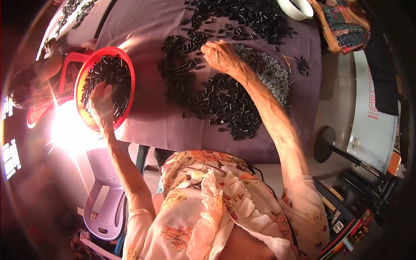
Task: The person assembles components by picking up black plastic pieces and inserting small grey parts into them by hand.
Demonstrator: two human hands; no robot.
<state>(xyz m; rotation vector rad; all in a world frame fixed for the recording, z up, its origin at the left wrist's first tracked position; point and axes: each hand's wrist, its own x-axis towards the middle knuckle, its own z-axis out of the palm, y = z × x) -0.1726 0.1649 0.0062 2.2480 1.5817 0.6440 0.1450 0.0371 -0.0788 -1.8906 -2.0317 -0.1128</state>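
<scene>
Purple-clothed table (151, 125): black small parts (216, 99) heaped. Your left hand (102, 102) rests loosely in the red bowl (128, 71); right hand (221, 55), fingers curled, gathers pieces. Sorting underway; next needs a pinch.

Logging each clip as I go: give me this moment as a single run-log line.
left hand: in red bowl of small black parts | right hand: on black parts pile | surface: purple table cloth

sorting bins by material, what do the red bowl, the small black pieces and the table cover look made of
The red bowl looks like moulded plastic: glossy, uniformly coloured rim, the left hand inside it. The small black pieces, near the right hand, look like hard plastic with a faint sheen, though metal cannot be ruled out. The table cover looks like matte purple-grey cloth, draping softly at its edge.
</scene>
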